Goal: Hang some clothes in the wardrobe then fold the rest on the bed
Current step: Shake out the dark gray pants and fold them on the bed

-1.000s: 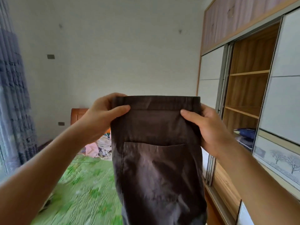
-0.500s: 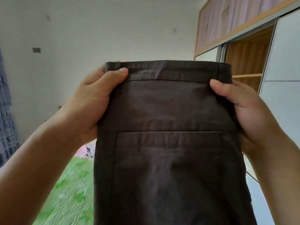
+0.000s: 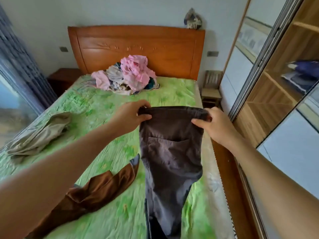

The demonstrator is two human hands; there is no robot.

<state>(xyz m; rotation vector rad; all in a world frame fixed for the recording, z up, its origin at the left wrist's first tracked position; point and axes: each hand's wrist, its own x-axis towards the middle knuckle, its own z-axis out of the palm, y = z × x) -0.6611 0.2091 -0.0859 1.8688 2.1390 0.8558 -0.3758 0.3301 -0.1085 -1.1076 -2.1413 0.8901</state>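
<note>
Left hand [image 3: 131, 116] and right hand [image 3: 217, 125] fingers grip the waistband of dark trousers [image 3: 170, 161] over the green bed [image 3: 107, 104]; clothes pile [image 3: 127, 75] at 12 o'clock.

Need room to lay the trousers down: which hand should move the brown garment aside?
Left, probably. The brown garment lies left of the trousers, below the left hand; the right hand would have to cross over them. Both hands grip the trousers.

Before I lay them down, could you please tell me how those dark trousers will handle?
The dark trousers probably flop: below the waistband, pinched by the left hand and right hand, they hang limp. Likely light, since fingertip pinches carry them.
</note>
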